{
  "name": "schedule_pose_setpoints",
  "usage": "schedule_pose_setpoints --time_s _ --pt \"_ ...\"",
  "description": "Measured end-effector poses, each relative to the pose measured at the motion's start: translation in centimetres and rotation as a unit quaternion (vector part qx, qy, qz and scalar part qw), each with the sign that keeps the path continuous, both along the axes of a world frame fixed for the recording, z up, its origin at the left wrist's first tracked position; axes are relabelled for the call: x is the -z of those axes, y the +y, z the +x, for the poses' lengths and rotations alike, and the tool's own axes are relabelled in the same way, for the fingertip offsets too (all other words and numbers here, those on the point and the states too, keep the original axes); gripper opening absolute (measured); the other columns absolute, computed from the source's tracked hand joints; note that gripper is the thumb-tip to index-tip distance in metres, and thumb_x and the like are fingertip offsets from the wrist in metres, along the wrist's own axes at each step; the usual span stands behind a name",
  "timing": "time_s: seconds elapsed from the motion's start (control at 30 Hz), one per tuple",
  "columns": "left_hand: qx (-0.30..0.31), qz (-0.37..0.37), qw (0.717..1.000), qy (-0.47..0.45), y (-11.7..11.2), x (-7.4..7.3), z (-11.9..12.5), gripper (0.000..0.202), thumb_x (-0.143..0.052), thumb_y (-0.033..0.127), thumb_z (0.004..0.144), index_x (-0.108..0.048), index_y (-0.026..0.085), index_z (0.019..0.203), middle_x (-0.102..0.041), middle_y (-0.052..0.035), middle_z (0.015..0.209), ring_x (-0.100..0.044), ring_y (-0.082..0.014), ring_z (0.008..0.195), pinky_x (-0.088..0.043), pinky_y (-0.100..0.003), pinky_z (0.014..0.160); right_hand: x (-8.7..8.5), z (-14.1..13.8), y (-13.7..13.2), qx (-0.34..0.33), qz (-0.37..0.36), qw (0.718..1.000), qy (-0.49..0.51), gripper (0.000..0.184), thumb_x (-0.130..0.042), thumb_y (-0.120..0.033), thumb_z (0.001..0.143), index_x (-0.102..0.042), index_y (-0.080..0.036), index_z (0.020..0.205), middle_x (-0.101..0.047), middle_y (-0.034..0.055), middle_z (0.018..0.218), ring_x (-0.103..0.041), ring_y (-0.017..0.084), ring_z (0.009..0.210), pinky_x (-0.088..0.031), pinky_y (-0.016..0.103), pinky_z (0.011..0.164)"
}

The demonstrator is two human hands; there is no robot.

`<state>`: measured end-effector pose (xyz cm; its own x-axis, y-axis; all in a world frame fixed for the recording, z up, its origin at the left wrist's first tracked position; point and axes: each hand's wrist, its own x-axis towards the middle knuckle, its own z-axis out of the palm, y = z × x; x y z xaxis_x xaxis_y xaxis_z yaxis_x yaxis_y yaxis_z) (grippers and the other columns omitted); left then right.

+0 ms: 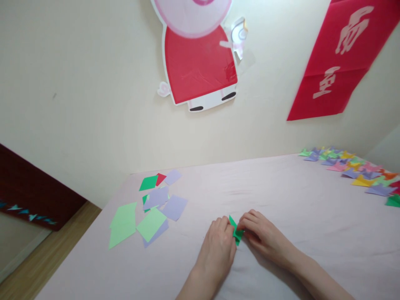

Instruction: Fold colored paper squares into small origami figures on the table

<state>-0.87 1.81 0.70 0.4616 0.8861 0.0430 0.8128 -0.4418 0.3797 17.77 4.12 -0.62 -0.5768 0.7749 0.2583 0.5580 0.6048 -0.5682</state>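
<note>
A small green folded paper is held between both hands, low over the pale pink cloth-covered surface. My left hand has its fingers closed on the paper's left side. From the right, my right hand pinches the paper's other side with thumb and fingertips. One pointed green corner sticks up between the hands; part of the paper is hidden by the fingers.
Flat squares of light green paper, purple paper and dark green paper lie at the left. Several folded paper pieces stand in rows at the far right. The wall borders the surface's back edge.
</note>
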Motion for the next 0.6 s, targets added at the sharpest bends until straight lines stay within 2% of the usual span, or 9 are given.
schedule_pose_setpoints --time_s 0.13,0.3,0.43,0.6 --pt "0.016 0.055 0.998 0.022 -0.4 0.7 0.2 0.015 -0.055 0.010 0.088 -0.058 0.018 0.101 -0.058 -0.0062 0.101 -0.053 -0.0242 0.092 -0.046 -0.038 0.082 0.1 0.3 0.2 0.007 -0.009 1.000 0.010 0.026 -0.047 -0.003 0.084 -0.065 -0.020 0.090 -0.063 0.0065 0.092 -0.052 0.021 0.090 -0.044 0.036 0.080" --pt "0.018 0.096 0.994 0.051 -0.3 1.6 0.4 0.020 -0.051 0.003 0.087 -0.057 0.018 0.099 -0.058 -0.0053 0.096 -0.053 -0.0231 0.088 -0.046 -0.036 0.078 0.2 0.6 0.3 0.028 -0.043 0.998 0.022 0.019 -0.053 -0.010 0.088 -0.068 -0.021 0.091 -0.064 0.0060 0.093 -0.053 0.022 0.091 -0.045 0.036 0.081" --pt "-0.002 0.074 0.997 0.039 0.4 1.7 0.7 0.017 -0.051 0.003 0.088 -0.058 0.018 0.091 -0.058 -0.0043 0.094 -0.053 -0.0223 0.088 -0.045 -0.035 0.078 0.4 1.0 0.5 0.034 -0.060 0.997 0.034 0.020 -0.052 -0.014 0.091 -0.070 -0.022 0.089 -0.064 0.0059 0.092 -0.053 0.022 0.092 -0.045 0.036 0.082" --pt "-0.044 0.049 0.997 -0.029 1.4 1.8 1.1 0.017 -0.053 0.004 0.088 -0.056 0.018 0.082 -0.058 -0.0034 0.091 -0.053 -0.0216 0.088 -0.043 -0.034 0.077 0.8 1.0 1.0 0.042 -0.078 0.995 0.038 0.019 -0.052 -0.019 0.093 -0.069 -0.023 0.085 -0.064 0.0053 0.089 -0.052 0.022 0.090 -0.044 0.037 0.082"
